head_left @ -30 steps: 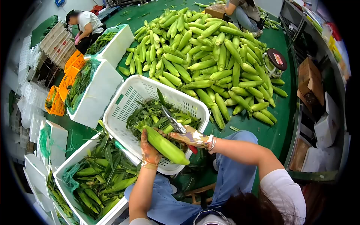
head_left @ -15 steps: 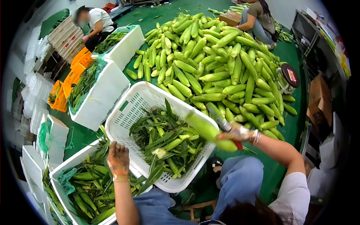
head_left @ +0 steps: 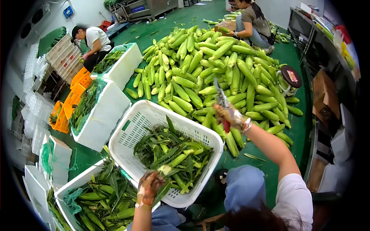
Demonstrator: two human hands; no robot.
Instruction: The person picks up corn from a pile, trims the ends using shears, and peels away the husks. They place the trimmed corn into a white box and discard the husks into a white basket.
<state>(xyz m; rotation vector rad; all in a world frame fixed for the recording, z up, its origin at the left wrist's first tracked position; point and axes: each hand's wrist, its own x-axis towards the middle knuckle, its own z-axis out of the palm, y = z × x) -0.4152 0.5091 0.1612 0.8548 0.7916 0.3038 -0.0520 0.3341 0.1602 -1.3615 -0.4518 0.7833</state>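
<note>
My right hand (head_left: 233,117) is closed around pruning shears (head_left: 221,95) with a red handle, blades pointing up, over the near edge of a large corn heap (head_left: 185,82). At the front left rim of a white slotted basket (head_left: 127,154) is my left hand (head_left: 149,188), its stained fingers curled; what they hold, if anything, is hidden. Inside the basket lie green husk leaves and cut stalk pieces (head_left: 178,159). Several green corn ears (head_left: 90,195) and leaves fill a white box at the lower left.
White foam boxes (head_left: 102,115) of leaves and orange crates (head_left: 73,100) stand left. A round-topped stool (head_left: 291,76) is right of the heap. Two people, one by stacked crates (head_left: 63,57) and one behind the heap (head_left: 252,25), are crouching or seated. Shelving (head_left: 308,34) lines the right.
The corn ear that was at my right hand has left it. My right hand has risen slightly with the shears. My left hand has moved right and down to the basket's rim. The view has shifted.
</note>
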